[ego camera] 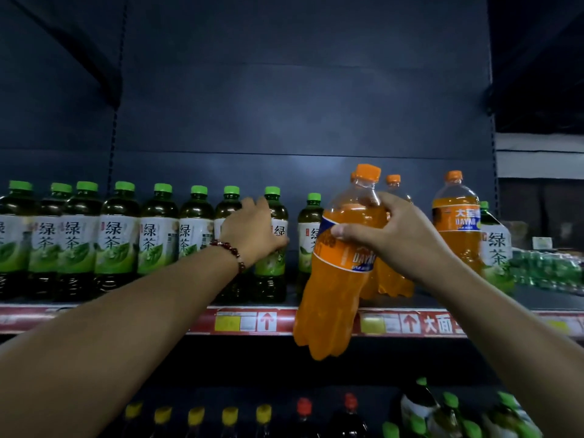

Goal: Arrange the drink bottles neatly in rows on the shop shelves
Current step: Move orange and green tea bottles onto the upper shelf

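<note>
My right hand (395, 240) grips a large orange soda bottle (338, 279) by its upper body and holds it tilted in front of the shelf edge (284, 322). My left hand (252, 232) curls round a green tea bottle (273, 248) that stands in a long row of green tea bottles (117, 235) on the shelf. One more green tea bottle (308, 235) stands between the two hands. Behind the held bottle stand other orange bottles (393, 279), and another orange bottle (456, 222) stands at the right with a green tea bottle (496, 248) beside it.
The shelf's dark back panel (300, 105) rises above the bottles. On the lower shelf stand yellow-capped bottles (196, 417), red-capped bottles (327, 409) and green-capped bottles (448, 412). A wrapped pack of green bottles (546, 268) lies at the far right.
</note>
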